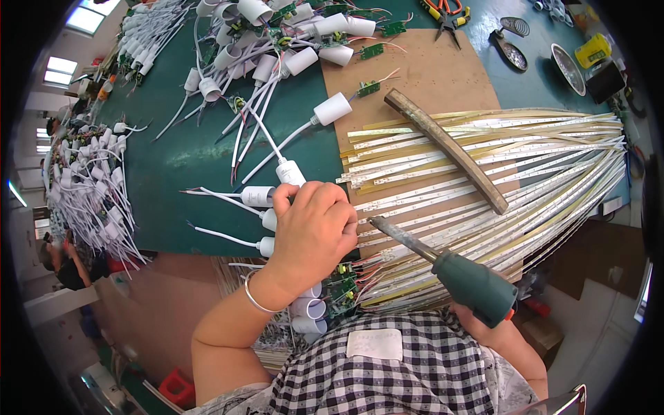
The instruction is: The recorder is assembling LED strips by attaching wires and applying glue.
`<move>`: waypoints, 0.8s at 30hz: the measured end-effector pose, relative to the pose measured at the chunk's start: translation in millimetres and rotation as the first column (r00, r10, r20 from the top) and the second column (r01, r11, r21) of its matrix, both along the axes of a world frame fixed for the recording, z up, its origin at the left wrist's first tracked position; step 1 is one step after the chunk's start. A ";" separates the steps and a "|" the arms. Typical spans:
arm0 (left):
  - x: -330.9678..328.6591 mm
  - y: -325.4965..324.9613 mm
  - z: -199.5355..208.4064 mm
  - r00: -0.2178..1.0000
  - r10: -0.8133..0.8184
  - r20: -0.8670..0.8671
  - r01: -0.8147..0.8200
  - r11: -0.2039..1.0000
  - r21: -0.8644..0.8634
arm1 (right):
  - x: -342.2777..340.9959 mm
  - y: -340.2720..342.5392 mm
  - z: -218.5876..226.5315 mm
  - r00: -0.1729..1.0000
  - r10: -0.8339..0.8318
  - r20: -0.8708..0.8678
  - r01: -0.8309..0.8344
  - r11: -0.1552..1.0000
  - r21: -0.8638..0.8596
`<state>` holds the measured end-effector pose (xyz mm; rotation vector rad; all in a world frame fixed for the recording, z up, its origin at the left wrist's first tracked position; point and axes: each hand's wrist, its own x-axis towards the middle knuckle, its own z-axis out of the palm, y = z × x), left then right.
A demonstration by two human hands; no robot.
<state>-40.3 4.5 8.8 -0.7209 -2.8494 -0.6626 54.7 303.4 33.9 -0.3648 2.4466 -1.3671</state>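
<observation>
My left hand (315, 220), a bangle at its wrist, is over the near end of the LED strips (443, 200). Its fingers are bent and closed, and the fingertips hide whatever they pinch. White plastic lamp caps with wire tails lie beside it; one cap (289, 171) shows just past the knuckles. In my right hand (477, 324), partly hidden at the lower right, is a soldering iron (477, 285) with a green handle. Its dark tip is close to the strip ends, just right of my left fingertips. Soldered caps with green circuit boards (342, 280) lie below my left hand.
A wooden bar (449, 152) lies across the strips on a brown board (429, 69). Pliers (448, 21), a coil stand with a small dish (510, 52) and a round metal bowl (568, 69) are beyond. Heaps of wired caps (90, 180) cover the left side.
</observation>
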 end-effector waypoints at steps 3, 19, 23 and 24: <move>-1.3 0.8 -0.8 1.000 0.000 -0.018 0.000 1.000 0.010 | -6.3 -2.3 2.2 0.989 0.089 -0.122 -0.081 0.994 0.075; -1.9 0.8 -2.1 1.000 0.006 -0.026 -0.006 1.000 0.008 | -4.0 -4.6 1.2 0.994 0.030 -0.110 -0.024 0.998 0.052; -2.3 1.6 -1.7 1.000 0.006 -0.022 -0.006 1.000 -0.010 | 10.1 6.6 -5.6 0.989 -0.120 0.091 0.129 0.986 -0.102; -2.4 1.8 -0.6 1.000 0.007 -0.017 -0.008 1.000 -0.011 | 11.3 3.2 -4.9 0.984 -0.153 0.093 0.169 0.966 -0.194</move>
